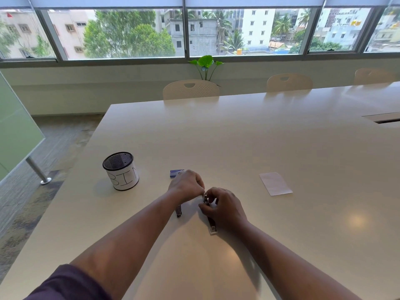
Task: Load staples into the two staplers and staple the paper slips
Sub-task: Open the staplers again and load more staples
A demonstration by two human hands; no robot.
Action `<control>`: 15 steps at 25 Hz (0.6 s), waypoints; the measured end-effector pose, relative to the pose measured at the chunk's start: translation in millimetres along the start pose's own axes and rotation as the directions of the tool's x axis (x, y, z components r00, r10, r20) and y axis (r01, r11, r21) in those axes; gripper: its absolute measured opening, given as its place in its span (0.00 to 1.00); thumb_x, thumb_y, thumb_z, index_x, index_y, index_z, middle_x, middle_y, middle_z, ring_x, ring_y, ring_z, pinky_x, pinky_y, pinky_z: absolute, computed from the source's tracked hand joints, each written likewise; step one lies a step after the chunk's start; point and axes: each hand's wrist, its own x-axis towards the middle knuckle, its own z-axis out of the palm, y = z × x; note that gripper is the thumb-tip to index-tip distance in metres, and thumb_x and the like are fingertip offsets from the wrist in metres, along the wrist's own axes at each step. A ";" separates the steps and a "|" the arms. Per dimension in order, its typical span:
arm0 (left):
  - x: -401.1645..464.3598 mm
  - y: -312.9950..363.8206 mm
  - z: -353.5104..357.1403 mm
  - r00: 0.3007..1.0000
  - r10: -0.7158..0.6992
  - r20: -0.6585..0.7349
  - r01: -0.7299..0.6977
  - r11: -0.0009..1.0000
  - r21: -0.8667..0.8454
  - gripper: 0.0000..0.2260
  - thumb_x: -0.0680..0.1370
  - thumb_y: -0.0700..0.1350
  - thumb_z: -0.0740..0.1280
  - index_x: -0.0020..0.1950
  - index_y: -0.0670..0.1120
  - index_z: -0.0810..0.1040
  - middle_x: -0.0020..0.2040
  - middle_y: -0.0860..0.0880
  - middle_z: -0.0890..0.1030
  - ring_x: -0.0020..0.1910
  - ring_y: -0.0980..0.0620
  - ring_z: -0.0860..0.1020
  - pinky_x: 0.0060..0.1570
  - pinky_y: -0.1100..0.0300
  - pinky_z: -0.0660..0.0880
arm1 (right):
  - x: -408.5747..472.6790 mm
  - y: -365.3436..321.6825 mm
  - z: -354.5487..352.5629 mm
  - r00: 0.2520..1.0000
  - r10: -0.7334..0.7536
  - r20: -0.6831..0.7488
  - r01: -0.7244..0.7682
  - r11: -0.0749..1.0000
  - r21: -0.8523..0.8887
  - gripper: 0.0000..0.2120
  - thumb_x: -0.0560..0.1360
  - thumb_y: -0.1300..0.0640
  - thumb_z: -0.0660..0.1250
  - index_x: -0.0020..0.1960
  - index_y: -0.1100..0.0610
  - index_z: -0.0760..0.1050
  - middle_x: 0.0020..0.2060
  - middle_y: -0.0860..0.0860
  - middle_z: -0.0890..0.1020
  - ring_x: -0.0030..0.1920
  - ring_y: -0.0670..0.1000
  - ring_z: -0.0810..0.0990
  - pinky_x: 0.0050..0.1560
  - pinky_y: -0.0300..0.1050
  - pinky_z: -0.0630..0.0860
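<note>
A dark stapler [211, 224] lies on the white table [281, 137], its metal end pointing toward me. My right hand [225, 210] grips its far part with curled fingers. My left hand [188, 185] pinches something small and metallic at the stapler's top, right against my right fingertips; what it is I cannot tell. A second dark stapler [178, 211] lies just left, partly hidden under my left wrist. A small blue staple box [175, 173] sits behind my left hand. White paper slips [275, 183] lie to the right.
A black mesh cup [121, 171] wrapped in paper labelled "BIN" stands at the left. Chairs [191, 89] line the table's far edge, with a green plant [205, 63] behind. The table's left edge drops to the floor.
</note>
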 end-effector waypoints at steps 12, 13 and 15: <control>6.9 2.2 1.3 0.998 -0.068 -0.003 0.068 0.985 0.160 0.16 0.67 0.49 0.71 0.55 0.56 0.82 0.58 0.50 0.78 0.61 0.46 0.69 0.52 0.56 0.67 | 0.1 -1.3 -3.2 1.000 0.012 0.027 -0.012 1.000 0.018 0.11 0.66 0.40 0.69 0.42 0.44 0.74 0.38 0.41 0.77 0.43 0.48 0.75 0.41 0.42 0.66; 7.7 2.5 2.0 0.997 -0.072 -0.012 0.073 0.988 0.137 0.14 0.67 0.48 0.71 0.53 0.56 0.82 0.56 0.51 0.78 0.60 0.46 0.70 0.51 0.56 0.67 | 0.2 -1.7 -3.2 0.999 0.014 0.031 -0.015 1.000 0.018 0.10 0.66 0.40 0.69 0.42 0.43 0.73 0.38 0.41 0.77 0.43 0.48 0.75 0.42 0.43 0.67; 9.2 3.4 2.6 0.996 -0.089 -0.028 0.092 0.992 0.092 0.12 0.67 0.47 0.71 0.49 0.55 0.83 0.53 0.52 0.80 0.59 0.47 0.71 0.51 0.56 0.68 | -0.1 -1.8 -2.7 0.999 0.013 0.030 -0.013 1.000 0.017 0.11 0.67 0.39 0.69 0.42 0.44 0.73 0.38 0.41 0.77 0.44 0.48 0.75 0.42 0.43 0.67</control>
